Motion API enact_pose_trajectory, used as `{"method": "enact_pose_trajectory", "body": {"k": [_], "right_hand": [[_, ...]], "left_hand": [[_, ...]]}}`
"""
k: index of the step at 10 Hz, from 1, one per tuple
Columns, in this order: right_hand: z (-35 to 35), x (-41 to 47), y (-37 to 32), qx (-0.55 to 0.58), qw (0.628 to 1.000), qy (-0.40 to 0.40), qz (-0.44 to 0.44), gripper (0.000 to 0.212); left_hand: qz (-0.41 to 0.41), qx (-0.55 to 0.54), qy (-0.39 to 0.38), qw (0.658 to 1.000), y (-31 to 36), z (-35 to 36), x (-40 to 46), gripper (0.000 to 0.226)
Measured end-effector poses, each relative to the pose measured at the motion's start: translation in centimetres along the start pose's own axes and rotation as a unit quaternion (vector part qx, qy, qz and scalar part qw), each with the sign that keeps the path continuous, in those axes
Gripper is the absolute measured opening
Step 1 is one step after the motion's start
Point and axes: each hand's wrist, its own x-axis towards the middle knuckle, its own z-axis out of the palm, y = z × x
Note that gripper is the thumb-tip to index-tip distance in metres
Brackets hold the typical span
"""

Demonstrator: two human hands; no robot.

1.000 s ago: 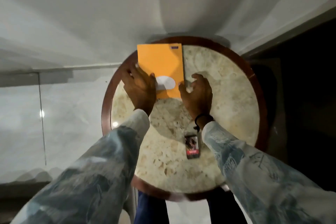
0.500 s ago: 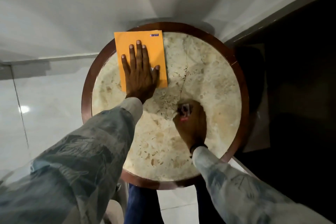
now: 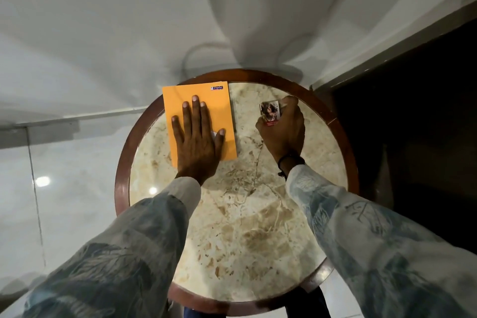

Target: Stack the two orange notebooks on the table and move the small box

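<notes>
An orange notebook [image 3: 219, 108] lies on the far left part of the round marble table [image 3: 240, 227]; only one orange cover shows, and I cannot tell whether a second lies under it. My left hand [image 3: 197, 142] rests flat on it, fingers spread. To its right, my right hand [image 3: 282, 129] grips the small box [image 3: 269, 112], which has a picture on its face, at the far right part of the tabletop. Whether the box touches the marble is unclear.
The table has a dark wooden rim [image 3: 124, 162]. White wall [image 3: 129, 20] stands behind it and a glossy pale floor [image 3: 64, 188] lies to the left. A dark doorway or panel [image 3: 426, 111] is on the right.
My right hand has carried the small box from the table's middle to the far right, beside the notebook. My left hand stays flat on the orange notebook.
</notes>
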Motion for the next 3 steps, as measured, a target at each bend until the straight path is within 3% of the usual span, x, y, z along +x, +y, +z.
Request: {"method": "enact_pose_trajectory", "body": {"k": [1,2,3], "right_hand": [[-0.8,-0.3,-0.1,0.042,0.999,-0.005,0.024,0.079],[-5.1,-1.4,-2.2,0.136,0.99,0.033,0.037,0.07],[-14.0,-2.9,-5.1,0.331,0.941,0.068,0.007,0.045]], "left_hand": [[0.002,0.007,0.004,1.0,0.1,0.1,0.0,0.074],[-0.005,0.014,-0.022,1.0,0.0,-0.8,0.0,0.075],[-0.012,0.013,0.004,1.0,1.7,-4.6,-0.9,0.077]]}}
